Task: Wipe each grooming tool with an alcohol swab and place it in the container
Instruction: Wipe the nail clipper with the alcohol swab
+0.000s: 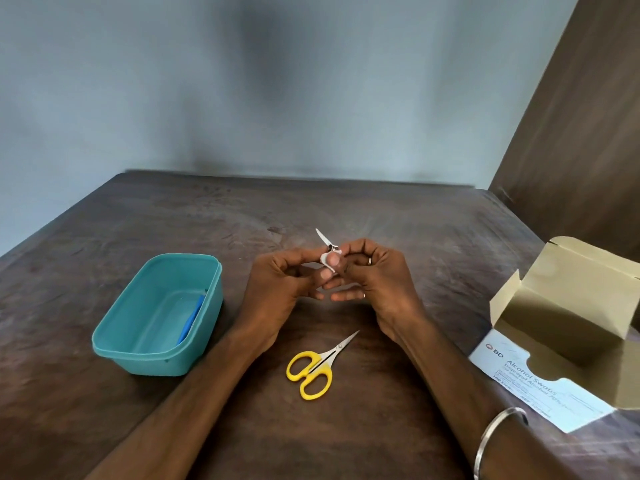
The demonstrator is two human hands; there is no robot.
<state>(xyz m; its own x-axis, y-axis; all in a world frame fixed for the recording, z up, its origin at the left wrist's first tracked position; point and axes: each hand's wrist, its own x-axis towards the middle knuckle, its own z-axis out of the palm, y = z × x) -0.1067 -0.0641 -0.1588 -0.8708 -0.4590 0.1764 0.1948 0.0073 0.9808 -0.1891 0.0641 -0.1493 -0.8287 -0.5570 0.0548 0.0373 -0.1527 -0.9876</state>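
Both hands meet above the middle of the brown table. My left hand (282,277) pinches a small metal nail clipper (325,240), whose silver lever sticks up and to the left. A white alcohol swab (329,260) is pressed against the clipper by the fingers of my right hand (372,271). On the table in front of the hands lie yellow-handled scissors (311,370), blades closed and pointing up right. The teal plastic container (114,336) stands at the left; a blue tool (192,318) leans along its inner right wall.
An open cardboard box of alcohol swabs (568,337) lies at the right edge of the table, flaps up. A brown panel stands behind it. A grey wall runs along the table's far edge. A metal bangle (498,434) circles my right wrist.
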